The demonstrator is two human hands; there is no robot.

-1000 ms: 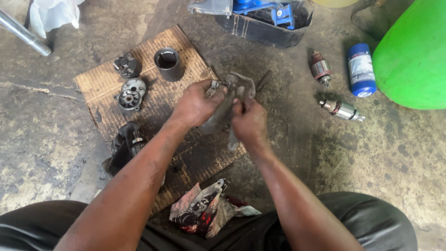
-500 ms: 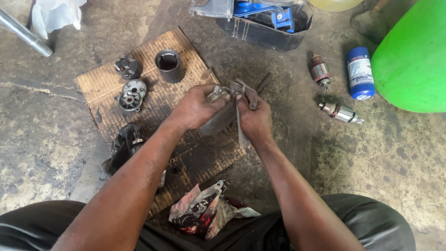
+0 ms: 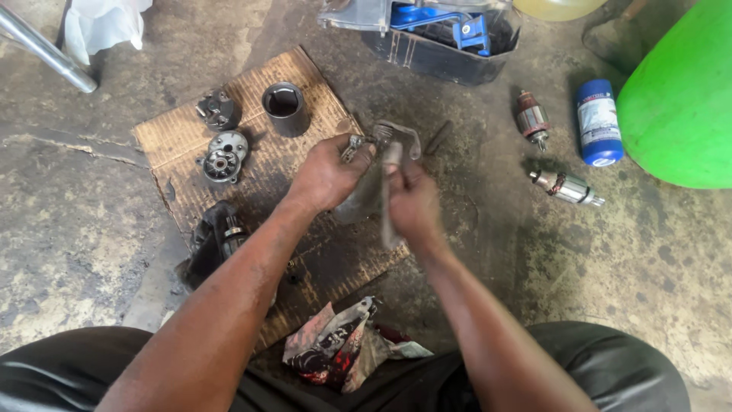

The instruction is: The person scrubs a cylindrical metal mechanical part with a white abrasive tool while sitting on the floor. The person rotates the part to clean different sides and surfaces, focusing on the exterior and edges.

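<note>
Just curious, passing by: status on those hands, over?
Left hand gripping small metal part. Right hand wiping it with grey rag. Both over cardboard sheet; nothing blocking.

Arms: bare from the lap to the wrists, no sleeves in view.
Left hand: bare, no glove, no ring or watch visible.
Right hand: bare, ungloved, blurred.
Legs: dark black trousers, smooth fabric, just below the cardboard sheet.

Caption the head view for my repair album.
Both hands, left hand and right hand, grip a small metal part and grey rag over cardboard.
</note>
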